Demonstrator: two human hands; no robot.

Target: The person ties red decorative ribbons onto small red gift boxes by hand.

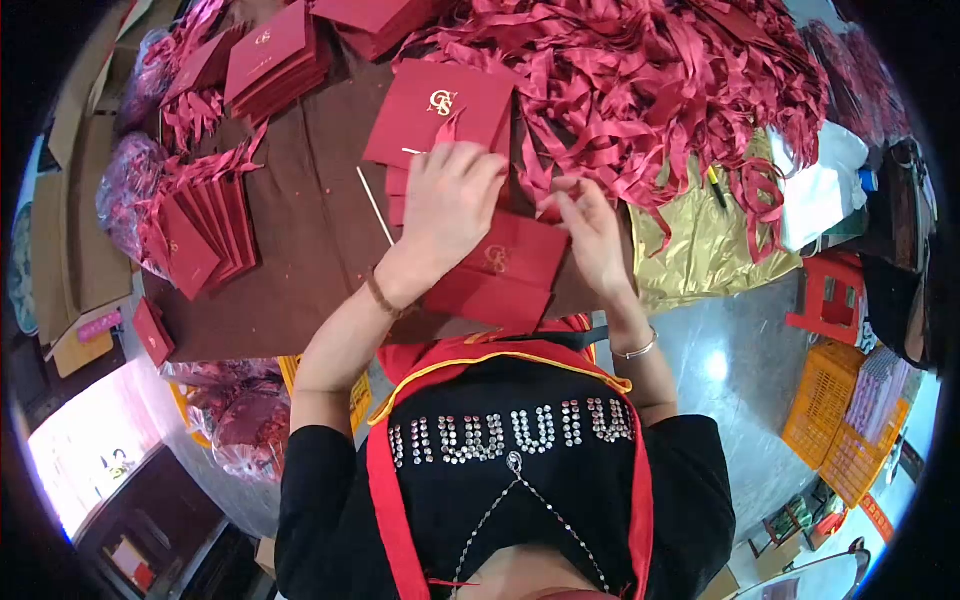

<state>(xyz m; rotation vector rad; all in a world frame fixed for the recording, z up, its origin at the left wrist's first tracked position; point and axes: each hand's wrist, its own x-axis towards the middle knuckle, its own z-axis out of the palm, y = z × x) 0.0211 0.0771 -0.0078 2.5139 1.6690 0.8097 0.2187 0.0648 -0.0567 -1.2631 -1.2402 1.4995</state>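
My left hand [450, 200] is closed, fingers bent down over dark red cards; what is between its fingertips is hidden. Just beyond it lies a red card [410, 105] with a gold emblem, and a short ribbon end [450, 127] stands up by the knuckles. A small white tip shows beside the fingers. My right hand [595, 235] has thumb and fingertips drawn together on a red ribbon [546, 207], at the edge of the ribbon heap. Between my hands and body another red card [510, 255] with a gold emblem lies over more cards.
A large heap of red ribbons [660, 90] covers the far right of the brown table [310, 220]. Card stacks [275, 60] and fanned cards [215, 235] lie left. A white stick [376, 207] lies near my left wrist. Gold sheeting [690, 250] with a black pen [717, 188] is at right.
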